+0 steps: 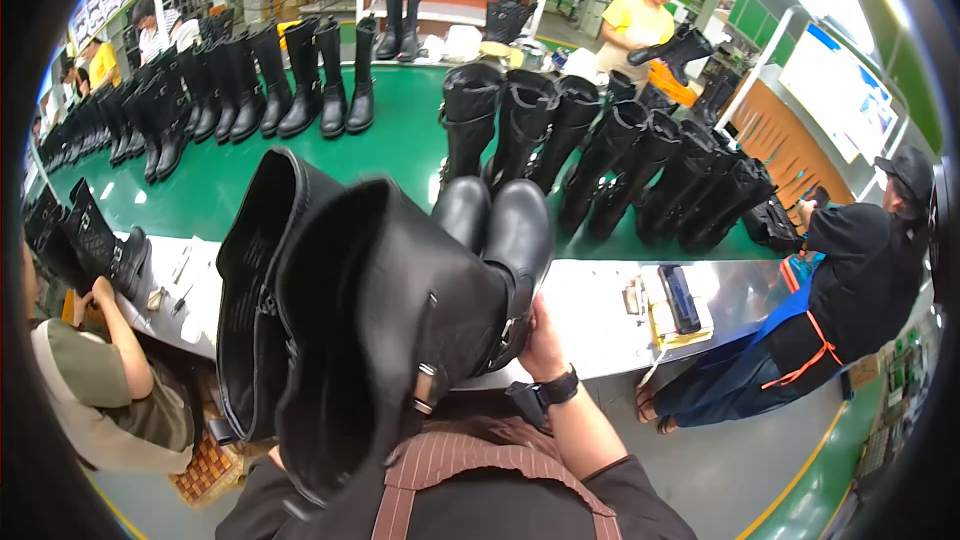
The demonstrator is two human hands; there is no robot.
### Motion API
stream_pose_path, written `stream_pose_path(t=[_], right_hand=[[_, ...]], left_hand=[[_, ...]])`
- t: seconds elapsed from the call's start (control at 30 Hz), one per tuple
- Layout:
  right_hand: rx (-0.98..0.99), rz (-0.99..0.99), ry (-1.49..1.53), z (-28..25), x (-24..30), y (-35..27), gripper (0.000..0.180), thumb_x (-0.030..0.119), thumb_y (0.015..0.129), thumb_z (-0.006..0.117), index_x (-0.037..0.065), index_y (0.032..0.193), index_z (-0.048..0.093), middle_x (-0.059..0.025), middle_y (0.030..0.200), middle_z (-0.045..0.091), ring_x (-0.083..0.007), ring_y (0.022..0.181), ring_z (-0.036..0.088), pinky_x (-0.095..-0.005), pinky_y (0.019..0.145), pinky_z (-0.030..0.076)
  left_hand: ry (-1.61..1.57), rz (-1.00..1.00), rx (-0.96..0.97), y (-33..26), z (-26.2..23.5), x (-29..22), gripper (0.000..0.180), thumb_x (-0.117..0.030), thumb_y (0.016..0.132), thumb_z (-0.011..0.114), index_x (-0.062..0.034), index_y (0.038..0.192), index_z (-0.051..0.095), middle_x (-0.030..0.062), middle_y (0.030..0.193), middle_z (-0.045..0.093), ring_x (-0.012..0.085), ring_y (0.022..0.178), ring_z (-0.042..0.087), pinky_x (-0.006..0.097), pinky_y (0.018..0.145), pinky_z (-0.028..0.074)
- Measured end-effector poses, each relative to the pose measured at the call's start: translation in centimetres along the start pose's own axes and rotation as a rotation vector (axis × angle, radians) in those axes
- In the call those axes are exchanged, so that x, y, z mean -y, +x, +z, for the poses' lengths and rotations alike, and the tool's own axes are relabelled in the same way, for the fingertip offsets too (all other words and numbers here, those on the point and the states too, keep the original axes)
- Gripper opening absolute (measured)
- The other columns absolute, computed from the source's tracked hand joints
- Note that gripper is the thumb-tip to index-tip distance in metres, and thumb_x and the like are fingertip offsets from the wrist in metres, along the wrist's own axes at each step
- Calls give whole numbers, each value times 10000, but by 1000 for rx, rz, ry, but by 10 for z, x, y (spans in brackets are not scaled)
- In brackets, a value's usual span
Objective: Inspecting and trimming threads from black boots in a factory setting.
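Observation:
A pair of tall black leather boots [440, 280] is held up close in front of me, shafts toward me and rounded toes pointing away over the bench edge. Their wide openings gape at the lower left, and metal buckles show on the straps. My right hand [543, 345], with a dark band on its wrist, is closed around the ankle and heel of the right-hand boot. The second boot [240, 280] lies alongside, partly covered by the first. Of my left hand, only a sliver of skin [275, 456] shows below the shafts; its fingers are hidden.
Rows of black boots [275, 80] stand on the green table [400, 130], with more boots [620, 160] ahead right. A phone-like device [680, 298] lies on the metal bench edge [590, 315]. Co-workers stand at left [120, 370], right [850, 280] and far side [640, 20].

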State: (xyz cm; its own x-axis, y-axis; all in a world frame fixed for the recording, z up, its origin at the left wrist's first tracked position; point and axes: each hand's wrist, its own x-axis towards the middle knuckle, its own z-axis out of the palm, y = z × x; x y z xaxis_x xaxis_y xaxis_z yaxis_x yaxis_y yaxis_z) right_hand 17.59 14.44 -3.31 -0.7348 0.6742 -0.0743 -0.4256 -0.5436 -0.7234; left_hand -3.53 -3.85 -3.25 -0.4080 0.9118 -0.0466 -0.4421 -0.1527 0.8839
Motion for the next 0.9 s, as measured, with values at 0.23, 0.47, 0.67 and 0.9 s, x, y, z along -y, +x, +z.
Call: stream_pose_path(t=[0.23, 0.47, 0.67, 0.9], right_hand=[[-18, 35, 154, -3, -1, -16, 514, 449, 1017, 451, 66, 1353, 519, -89, 1263, 630, -249, 1131, 615, -417, 987, 503], [28, 13, 261, -5, -16, -24, 488, 393, 1044, 405, 41, 1372, 491, -109, 1281, 619, -252, 1145, 614, -418, 1010, 492], [113, 139, 315, -7, -3, -21, 573, 416, 1061, 250, -4, 1383, 471, -203, 1304, 586, -357, 1147, 607, -488, 1062, 448], [102, 55, 225, 3, 22, -49, 563, 465, 1028, 420, 99, 1455, 415, -106, 1430, 515, -290, 1309, 495, -457, 1114, 382]], left_hand=[[-219, -8, 90, 38, 15, 17, 446, -342, 999, 564, -77, 1357, 550, 75, 1208, 651, 180, 1047, 617, 340, 980, 476], [-411, -82, 225, 36, 46, 23, 544, -458, 1049, 341, -47, 1357, 519, 117, 1305, 609, 231, 1148, 611, 414, 1026, 481], [-645, -264, 273, 35, 40, 14, 545, -435, 1061, 324, -42, 1414, 458, 137, 1381, 553, 264, 1258, 545, 441, 1100, 411], [-582, -156, 205, 32, 32, 8, 627, -532, 1017, 376, -109, 1481, 366, 84, 1476, 460, 249, 1348, 453, 438, 1135, 354]])
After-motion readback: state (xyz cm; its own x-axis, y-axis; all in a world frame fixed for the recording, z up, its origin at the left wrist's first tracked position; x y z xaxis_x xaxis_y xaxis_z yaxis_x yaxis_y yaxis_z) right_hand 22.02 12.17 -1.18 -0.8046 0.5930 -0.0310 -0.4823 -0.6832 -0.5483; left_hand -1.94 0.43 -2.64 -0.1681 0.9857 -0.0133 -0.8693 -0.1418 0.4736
